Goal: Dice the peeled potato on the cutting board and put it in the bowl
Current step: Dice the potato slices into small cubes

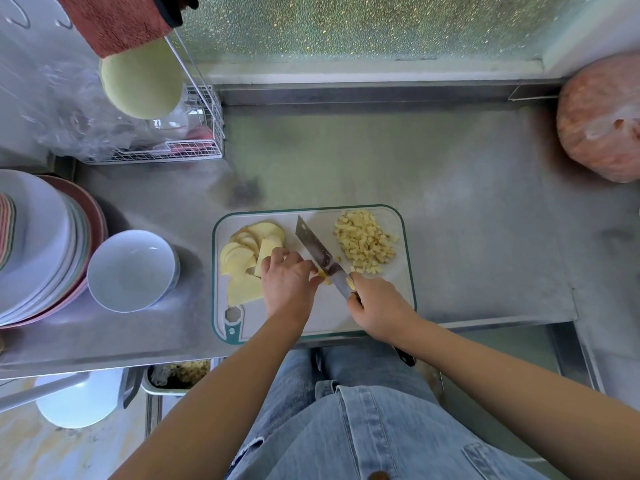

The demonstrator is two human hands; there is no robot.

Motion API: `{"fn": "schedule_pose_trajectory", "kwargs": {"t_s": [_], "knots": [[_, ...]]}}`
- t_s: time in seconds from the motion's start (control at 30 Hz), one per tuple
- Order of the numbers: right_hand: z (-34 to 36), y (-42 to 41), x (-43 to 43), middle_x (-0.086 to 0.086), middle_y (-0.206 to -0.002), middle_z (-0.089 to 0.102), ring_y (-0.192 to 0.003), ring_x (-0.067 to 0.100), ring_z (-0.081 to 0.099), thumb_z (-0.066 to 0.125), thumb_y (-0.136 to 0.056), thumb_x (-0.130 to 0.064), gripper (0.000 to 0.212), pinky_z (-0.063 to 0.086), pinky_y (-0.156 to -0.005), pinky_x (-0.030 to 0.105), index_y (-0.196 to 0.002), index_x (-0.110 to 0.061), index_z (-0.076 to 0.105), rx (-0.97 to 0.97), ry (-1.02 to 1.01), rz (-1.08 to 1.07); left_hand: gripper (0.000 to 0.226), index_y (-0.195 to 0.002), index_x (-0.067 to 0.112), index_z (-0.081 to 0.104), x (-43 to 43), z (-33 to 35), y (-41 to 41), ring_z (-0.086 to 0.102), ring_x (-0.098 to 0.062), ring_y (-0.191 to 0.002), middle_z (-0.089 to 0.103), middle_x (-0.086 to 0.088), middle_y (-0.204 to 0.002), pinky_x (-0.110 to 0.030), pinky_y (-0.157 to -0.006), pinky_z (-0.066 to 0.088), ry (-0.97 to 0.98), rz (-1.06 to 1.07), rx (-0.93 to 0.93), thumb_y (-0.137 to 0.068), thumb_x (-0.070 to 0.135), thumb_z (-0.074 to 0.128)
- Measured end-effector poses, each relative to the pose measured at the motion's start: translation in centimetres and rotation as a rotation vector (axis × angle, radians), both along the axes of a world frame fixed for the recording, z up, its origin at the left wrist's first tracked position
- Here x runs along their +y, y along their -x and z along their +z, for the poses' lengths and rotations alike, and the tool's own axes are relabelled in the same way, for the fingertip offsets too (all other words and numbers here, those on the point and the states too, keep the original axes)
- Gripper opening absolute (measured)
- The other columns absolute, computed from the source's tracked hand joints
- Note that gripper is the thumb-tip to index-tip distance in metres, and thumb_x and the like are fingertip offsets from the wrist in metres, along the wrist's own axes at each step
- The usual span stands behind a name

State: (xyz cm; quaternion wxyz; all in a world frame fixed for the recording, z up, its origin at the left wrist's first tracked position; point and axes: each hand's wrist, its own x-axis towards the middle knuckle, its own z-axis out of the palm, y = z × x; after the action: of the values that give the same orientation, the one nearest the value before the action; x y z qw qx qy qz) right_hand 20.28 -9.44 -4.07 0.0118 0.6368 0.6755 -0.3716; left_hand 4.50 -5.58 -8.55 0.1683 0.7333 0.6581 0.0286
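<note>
A white cutting board (pixel 367 313) with a teal rim lies on the steel counter. Pale potato slices (pixel 242 258) are fanned out on its left part. A heap of potato dice (pixel 363 244) sits at its right rear. My left hand (pixel 287 282) has its fingers curled over a few potato strips (pixel 323 276) at the board's middle. My right hand (pixel 377 306) grips the handle of a cleaver (pixel 320 254), whose blade lies slanted right beside the left fingers. An empty white bowl (pixel 133 270) stands left of the board.
A stack of plates (pixel 38 244) stands at the far left beside the bowl. A wire rack (pixel 194 133) with plastic bags is at the rear left. A pink bagged bundle (pixel 602 119) sits at the rear right. Bare steel counter (pixel 415 161) stretches behind the board.
</note>
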Motion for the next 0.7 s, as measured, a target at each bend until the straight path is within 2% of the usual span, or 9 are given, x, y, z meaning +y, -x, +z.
{"fn": "schedule_pose_trajectory", "kwargs": {"t_s": [0.13, 0.3, 0.43, 0.5, 0.6, 0.7], "knots": [[-0.1, 0.1, -0.1, -0.001, -0.063, 0.039, -0.059, 0.020, 0.041, 0.041, -0.093, -0.014, 0.008, 0.024, -0.049, 0.030, -0.085, -0.013, 0.038, 0.002, 0.021, -0.006, 0.015, -0.085, 0.027, 0.077, 0.2, -0.1, 0.1, 0.048, -0.025, -0.112, 0.070, 0.006, -0.092, -0.035, -0.090, 0.027, 0.003, -0.003, 0.008, -0.081, 0.040, 0.072], [-1.1, 0.7, 0.1, -0.003, -0.065, 0.040, -0.062, 0.019, 0.043, 0.042, -0.093, -0.016, 0.006, 0.024, -0.050, 0.029, -0.089, -0.014, 0.039, -0.012, 0.021, -0.010, 0.012, -0.072, 0.025, 0.077, 0.4, 0.0, -0.1, 0.053, -0.026, -0.102, 0.071, 0.005, -0.081, -0.035, -0.083, 0.032, -0.006, -0.014, 0.019, -0.073, 0.036, 0.079], [-2.0, 1.2, -0.1, 0.000, -0.066, 0.045, -0.063, 0.024, 0.047, 0.043, -0.093, -0.016, 0.003, 0.032, -0.056, 0.034, -0.092, -0.013, 0.042, -0.004, -0.019, -0.051, 0.012, -0.071, 0.025, 0.077, 0.4, -0.1, 0.0, 0.054, -0.027, -0.101, 0.071, 0.004, -0.080, -0.036, -0.083, 0.032, -0.015, -0.018, 0.013, -0.073, 0.036, 0.079], [-2.2, 1.4, 0.2, 0.003, -0.067, 0.046, -0.064, 0.027, 0.050, 0.043, -0.094, -0.015, 0.009, 0.034, -0.056, 0.035, -0.097, -0.008, 0.047, 0.013, -0.030, -0.096, 0.011, -0.071, 0.025, 0.076, 0.4, 0.0, 0.0, 0.054, -0.027, -0.100, 0.071, 0.004, -0.081, -0.036, -0.082, 0.032, -0.020, -0.019, 0.002, -0.073, 0.036, 0.079], [-2.0, 1.5, 1.0, -0.001, -0.063, 0.043, -0.059, 0.019, 0.045, 0.042, -0.094, -0.012, 0.012, 0.032, -0.057, 0.032, -0.103, -0.007, 0.050, 0.083, -0.052, -0.163, 0.010, -0.070, 0.026, 0.075, 0.4, 0.0, 0.2, 0.054, -0.027, -0.099, 0.071, 0.004, -0.081, -0.037, -0.083, 0.035, -0.031, -0.026, -0.008, -0.071, 0.036, 0.080], [-1.2, 1.4, 1.0, -0.005, -0.058, 0.038, -0.052, 0.010, 0.037, 0.042, -0.095, -0.011, 0.003, 0.026, -0.050, 0.027, -0.093, -0.013, 0.044, 0.112, -0.063, -0.172, 0.013, -0.070, 0.024, 0.074, 0.3, -0.1, 0.3, 0.055, -0.028, -0.098, 0.069, 0.003, -0.080, -0.038, -0.081, 0.038, -0.030, -0.027, -0.015, -0.069, 0.034, 0.082]]}}
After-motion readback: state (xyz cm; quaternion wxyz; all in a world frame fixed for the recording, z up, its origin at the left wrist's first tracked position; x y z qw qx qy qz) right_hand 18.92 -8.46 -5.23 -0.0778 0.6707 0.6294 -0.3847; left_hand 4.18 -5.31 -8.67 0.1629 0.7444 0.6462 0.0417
